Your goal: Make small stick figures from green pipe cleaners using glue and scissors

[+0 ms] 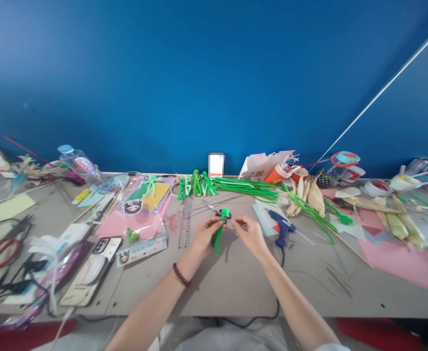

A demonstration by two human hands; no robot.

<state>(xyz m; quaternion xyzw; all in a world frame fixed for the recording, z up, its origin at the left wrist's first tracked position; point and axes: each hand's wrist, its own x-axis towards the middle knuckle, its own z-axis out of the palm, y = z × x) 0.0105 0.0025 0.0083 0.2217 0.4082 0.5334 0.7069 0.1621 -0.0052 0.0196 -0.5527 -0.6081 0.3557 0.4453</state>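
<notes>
Head view: at the middle of the bench, the green pipe-cleaner piece sits between both hands. Its long axis runs from a curled top at the far end down toward the near edge. The left hand is nearer, fingers pinched shut on its stem. The right hand has its fingertips drawn together just beside the curl; whether they grip it I cannot tell. Scissors behind are partly hidden, with a glue gun to the right
</notes>
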